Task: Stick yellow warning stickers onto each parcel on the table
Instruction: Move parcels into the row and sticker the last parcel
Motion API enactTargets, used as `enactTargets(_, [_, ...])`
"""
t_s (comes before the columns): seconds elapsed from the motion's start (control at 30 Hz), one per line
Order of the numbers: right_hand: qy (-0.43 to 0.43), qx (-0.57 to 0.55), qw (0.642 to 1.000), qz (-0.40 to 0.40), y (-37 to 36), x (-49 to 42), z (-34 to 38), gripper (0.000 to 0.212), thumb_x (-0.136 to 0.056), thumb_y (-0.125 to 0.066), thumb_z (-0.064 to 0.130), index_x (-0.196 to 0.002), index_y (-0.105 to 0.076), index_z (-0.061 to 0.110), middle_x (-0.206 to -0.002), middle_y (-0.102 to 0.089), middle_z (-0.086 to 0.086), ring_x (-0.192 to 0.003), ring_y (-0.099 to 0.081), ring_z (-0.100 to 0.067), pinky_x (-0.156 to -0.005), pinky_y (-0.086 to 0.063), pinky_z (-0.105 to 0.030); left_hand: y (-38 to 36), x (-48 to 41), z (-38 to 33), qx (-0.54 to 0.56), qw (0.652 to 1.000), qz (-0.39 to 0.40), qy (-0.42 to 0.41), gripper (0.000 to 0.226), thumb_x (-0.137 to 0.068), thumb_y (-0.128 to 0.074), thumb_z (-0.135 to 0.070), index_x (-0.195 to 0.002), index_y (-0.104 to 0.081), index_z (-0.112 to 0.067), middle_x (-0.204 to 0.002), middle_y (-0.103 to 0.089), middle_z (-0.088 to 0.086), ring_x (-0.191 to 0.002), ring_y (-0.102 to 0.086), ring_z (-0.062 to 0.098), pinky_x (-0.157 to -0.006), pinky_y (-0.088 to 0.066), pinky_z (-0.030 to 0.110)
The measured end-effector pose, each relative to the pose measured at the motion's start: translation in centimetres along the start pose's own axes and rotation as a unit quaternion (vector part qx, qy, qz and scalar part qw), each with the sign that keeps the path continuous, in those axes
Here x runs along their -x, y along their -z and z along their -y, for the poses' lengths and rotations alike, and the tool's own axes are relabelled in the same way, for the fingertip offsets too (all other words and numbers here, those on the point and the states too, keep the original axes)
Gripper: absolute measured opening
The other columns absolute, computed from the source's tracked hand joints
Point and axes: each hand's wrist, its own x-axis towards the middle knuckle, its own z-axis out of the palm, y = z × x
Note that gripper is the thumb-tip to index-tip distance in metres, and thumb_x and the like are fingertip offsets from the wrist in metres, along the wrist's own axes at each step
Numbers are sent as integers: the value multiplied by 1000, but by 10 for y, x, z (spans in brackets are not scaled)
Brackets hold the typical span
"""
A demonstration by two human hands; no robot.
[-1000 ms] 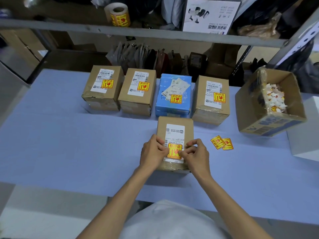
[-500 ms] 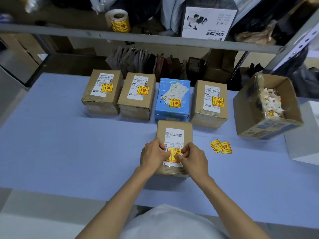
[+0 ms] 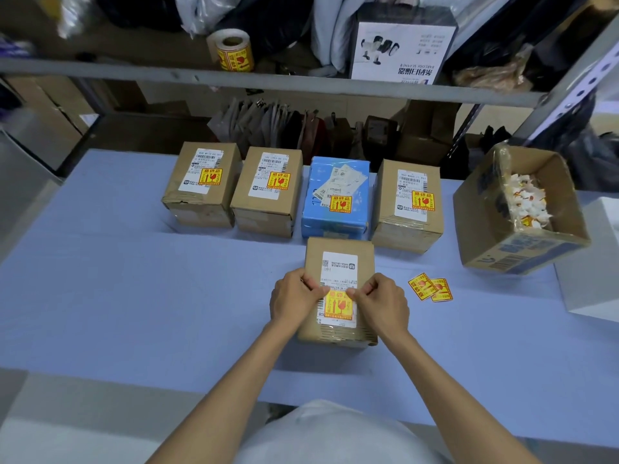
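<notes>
Head view | parcel [image 3: 315, 259] upright on counter [image 3: 134, 296] | yellow warning sticker [image 3: 338, 305] on parcel's white label [image 3: 339, 267], between the hands | left hand [image 3: 294, 298]: fingers curled, pinching sticker's upper-left corner | right hand [image 3: 382, 304]: fingers curled, pinching upper-right corner

Left arm: bare, reaching forward from lower left. Left hand [image 3: 294, 296]: lying knuckles up, fingers [image 3: 310, 279] curling, thumb tip pinching the upper-left corner of the yellow warning sticker [image 3: 339, 306]. Right arm: bare, reaching in from lower right. Right hand [image 3: 382, 301]: lying knuckles up, fingers curling, thumb and forefinger pinching the sticker's upper-right corner. The two hands are sitting level and near each other, not touching.
</notes>
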Motion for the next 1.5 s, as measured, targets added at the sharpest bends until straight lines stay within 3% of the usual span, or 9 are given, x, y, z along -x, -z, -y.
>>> enactTargets(0.1, [10,-28,1000,9,2,0,-7,27,-79,-73,32,-73,-51,18,-73,-62,5,-76,-60,-22,-65,-47,-36,2,0,4,15,1000,21,-10,26,-70,-81,-32,-70,-57,-23,-72,-64,-9,-77,-62,17,-66,-47,30])
enactTargets(0.3, [77,-43,995,38,-1,12,-15,38,-62,-85,33,-77,-53,21,-74,-53,10,-66,-49,-8,-57,-34,-26,6,11,14,8,994,69,-81,34,-58,-89,-26,-81,-64,-23,-56,-47,-11,-55,-45,5,-58,-36,25])
enactTargets(0.43, [76,-108,990,51,0,9,-22,21,-70,-79,15,-76,-58,20,-73,-55,2,-65,-52,-13,-64,-41,-29,9,8,19,36,990,99,-95,27,-63,-86,-19,-82,-67,-23,-59,-48,-10,-55,-44,4,-62,-38,24])
enactTargets(0.6, [140,-44,988,55,-2,17,-19,33,-65,-84,33,-95,-69,36,-85,-52,12,-79,-53,0,-62,-37,-20,0,11,17,25,992,43,-116,13,-72,-79,-24,-79,-70,-29,-61,-55,-9,-58,-50,6,-61,-42,24])
enactTargets(0.77, [110,-121,986,18,-4,11,-20,20,-78,-73,6,-84,-78,25,-82,-59,9,-83,-59,-11,-75,-49,-31,2,8,20,64,993,53,-87,10,-75,-76,-19,-78,-74,-28,-68,-65,-4,-57,-49,4,-61,-41,21])
enactTargets(0.9, [106,-62,992,11,-1,8,-12,23,-83,-61,3,-83,-71,23,-88,-62,3,-84,-59,-14,-75,-50,-31,10,4,12,47,995,18,-87,19,-85,-57,-8,-96,-64,-21,-84,-56,-12,-80,-54,5,-70,-42,19])
enactTargets(1.07, [146,-105,984,8,8,9,7,22,-81,-65,4,-90,-68,24,-83,-65,5,-72,-59,-7,-65,-47,-20,22,-1,-10,129,978,144,-81,26,-94,-33,6,-112,-37,-12,-106,-39,1,-95,-44,9,-69,-42,10])
enactTargets(1.3, [259,-177,949,13,22,19,42,21,-80,-72,7,-99,-70,17,-87,-66,9,-77,-60,-2,-62,-46,-9,22,-3,-32,190,967,144,-93,14,-101,-42,-18,-97,-54,-14,-86,-69,3,-85,-72,21,-86,-56,36])
enactTargets(1.5, [284,-147,947,-28,22,15,45,23,-74,-77,5,-94,-69,15,-85,-66,1,-73,-61,-6,-65,-49,-13,18,4,-45,219,960,151,-89,30,-101,-43,-22,-96,-65,-1,-84,-72,12,-81,-72,20,-73,-59,28])
